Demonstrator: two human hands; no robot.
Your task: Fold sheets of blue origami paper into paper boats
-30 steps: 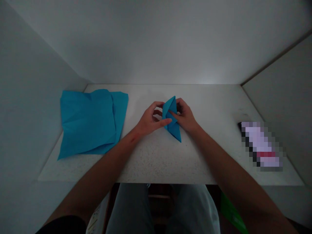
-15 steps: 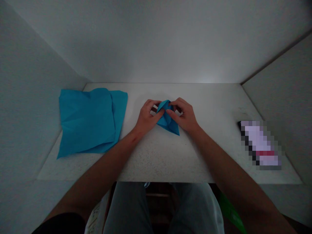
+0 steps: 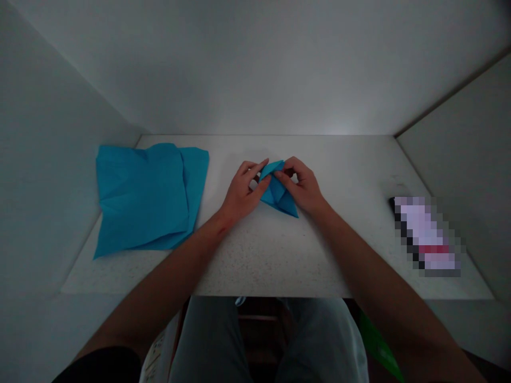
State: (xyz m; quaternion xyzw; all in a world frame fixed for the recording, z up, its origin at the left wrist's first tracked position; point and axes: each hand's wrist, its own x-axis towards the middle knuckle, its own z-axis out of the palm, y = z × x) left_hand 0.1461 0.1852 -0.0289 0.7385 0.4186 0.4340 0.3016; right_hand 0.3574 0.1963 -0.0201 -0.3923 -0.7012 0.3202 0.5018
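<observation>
A small folded piece of blue paper (image 3: pixel 279 194) is held between my two hands, above the middle of the white tabletop (image 3: pixel 263 260). My left hand (image 3: pixel 243 189) pinches its left side, thumb on the near face and fingers behind. On the upper right, my right hand (image 3: pixel 302 183) grips the paper between thumb and fingers. One pointed corner sticks out toward the lower right, and a folded flap runs along the top. The fingertips behind the paper are partly hidden.
Larger sheets of blue paper (image 3: pixel 143 197) lie creased and overlapping at the left of the table. A blurred-out flat object (image 3: pixel 429 234), pale with a dark edge, lies at the right. Walls border the table at the back and both sides.
The folded paper has turned from upright to slanting, and its top flap has come down. Both hands have shifted their grip on it, with the left thumb moving up to the flap.
</observation>
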